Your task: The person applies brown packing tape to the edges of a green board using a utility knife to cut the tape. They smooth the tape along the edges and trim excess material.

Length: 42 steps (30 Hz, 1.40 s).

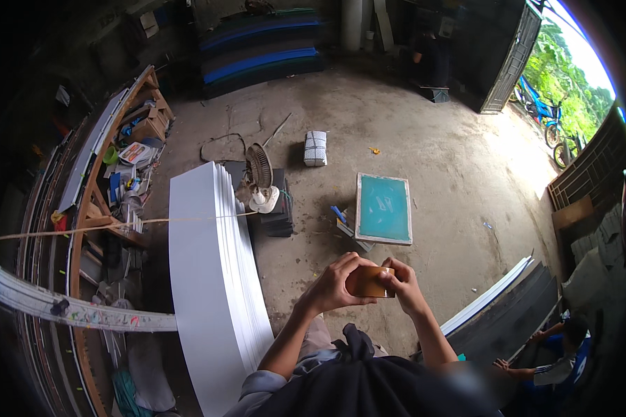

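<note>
Daylight from doorway (569, 66), beyond and right of right grip (405, 286); concrete floor (511, 153) glares there. Elsewhere dim; periphery dark, bowed.

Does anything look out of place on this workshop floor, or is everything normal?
A small orange scrap lies loose on the concrete floor, beyond the teal framed panel; it looks like stray litter.

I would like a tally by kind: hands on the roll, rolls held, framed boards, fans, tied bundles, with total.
Bare left hand and bare right hand: 2
Glossy brown cylindrical roll: 1
Teal rectangular board, pale frame: 1
White-based fan with round cage: 1
White rectangular tied bundle: 1
Total: 6
</note>
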Motion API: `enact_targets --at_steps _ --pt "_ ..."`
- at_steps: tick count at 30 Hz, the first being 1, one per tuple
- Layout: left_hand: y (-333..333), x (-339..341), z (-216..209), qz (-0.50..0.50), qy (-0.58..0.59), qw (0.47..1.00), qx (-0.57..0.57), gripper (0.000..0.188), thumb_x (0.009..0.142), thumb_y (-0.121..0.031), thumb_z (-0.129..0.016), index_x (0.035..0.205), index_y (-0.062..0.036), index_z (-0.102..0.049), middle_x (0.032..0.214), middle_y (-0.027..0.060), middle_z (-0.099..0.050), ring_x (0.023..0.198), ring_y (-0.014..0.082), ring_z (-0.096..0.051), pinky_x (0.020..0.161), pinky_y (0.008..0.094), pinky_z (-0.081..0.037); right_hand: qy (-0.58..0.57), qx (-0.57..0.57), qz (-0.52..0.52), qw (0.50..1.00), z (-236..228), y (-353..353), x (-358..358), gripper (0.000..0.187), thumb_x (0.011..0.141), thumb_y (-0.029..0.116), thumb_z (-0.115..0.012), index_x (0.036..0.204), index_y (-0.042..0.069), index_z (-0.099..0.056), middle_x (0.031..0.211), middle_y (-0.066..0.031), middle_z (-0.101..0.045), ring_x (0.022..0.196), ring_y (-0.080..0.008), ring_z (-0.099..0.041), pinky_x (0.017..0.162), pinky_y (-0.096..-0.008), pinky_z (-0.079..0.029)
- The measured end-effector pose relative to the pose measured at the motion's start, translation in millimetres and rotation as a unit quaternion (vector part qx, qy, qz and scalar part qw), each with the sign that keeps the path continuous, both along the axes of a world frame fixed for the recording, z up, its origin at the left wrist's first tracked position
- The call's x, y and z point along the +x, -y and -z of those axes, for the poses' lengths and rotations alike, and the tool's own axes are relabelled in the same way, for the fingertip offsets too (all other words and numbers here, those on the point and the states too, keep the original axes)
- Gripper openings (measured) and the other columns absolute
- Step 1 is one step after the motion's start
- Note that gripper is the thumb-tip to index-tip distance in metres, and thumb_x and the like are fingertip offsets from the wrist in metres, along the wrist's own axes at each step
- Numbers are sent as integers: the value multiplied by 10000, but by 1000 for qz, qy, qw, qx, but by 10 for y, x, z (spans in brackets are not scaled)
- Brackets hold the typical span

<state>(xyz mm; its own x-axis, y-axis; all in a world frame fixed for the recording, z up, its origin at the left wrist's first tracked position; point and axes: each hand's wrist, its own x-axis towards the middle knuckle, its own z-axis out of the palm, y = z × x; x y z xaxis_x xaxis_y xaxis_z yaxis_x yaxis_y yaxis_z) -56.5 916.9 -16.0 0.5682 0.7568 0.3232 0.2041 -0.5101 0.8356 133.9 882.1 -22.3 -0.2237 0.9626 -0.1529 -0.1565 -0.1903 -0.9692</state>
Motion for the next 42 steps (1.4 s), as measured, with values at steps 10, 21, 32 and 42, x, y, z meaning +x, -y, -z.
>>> enact_targets --at_steps 10,21,32,42 --pt "-1498 819 87 145 336 915 -172 916 566 -474 -818 1266 -53 -405 1146 60 -452 1031 149 -468 884 291 -384 -136 104 119 978 -495 -878 530 279 921 292 -480 923 15 -518 869 -43 -537 801 -100 -510 670 -231 -397" --pt "-1723 3307 -651 259 141 955 15 655 486 -344 -891 977 -57 -565 863 61 -588 808 186 -597 706 320 -476 -45 200 257 944 -319 -732 2884 353 859 374 -538 820 24 -513 873 -45 -464 912 -157 -447 826 -300 -334" --pt "-1841 5828 -790 352 89 931 44 737 526 -308 -870 1131 -67 -525 983 73 -578 927 208 -573 809 335 -466 -222 199 341 892 -289 -747 5059 291 788 308 -649 792 67 -485 794 -25 -472 794 -104 -446 696 -237 -373" --pt "-2691 7443 -406 392 231 886 -91 719 503 -212 -878 1115 -65 -532 1016 81 -598 931 211 -582 801 321 -460 -220 276 311 883 -333 -1619 6734 316 770 362 -609 746 85 -460 735 -39 -467 770 -161 -433 730 -299 -383"
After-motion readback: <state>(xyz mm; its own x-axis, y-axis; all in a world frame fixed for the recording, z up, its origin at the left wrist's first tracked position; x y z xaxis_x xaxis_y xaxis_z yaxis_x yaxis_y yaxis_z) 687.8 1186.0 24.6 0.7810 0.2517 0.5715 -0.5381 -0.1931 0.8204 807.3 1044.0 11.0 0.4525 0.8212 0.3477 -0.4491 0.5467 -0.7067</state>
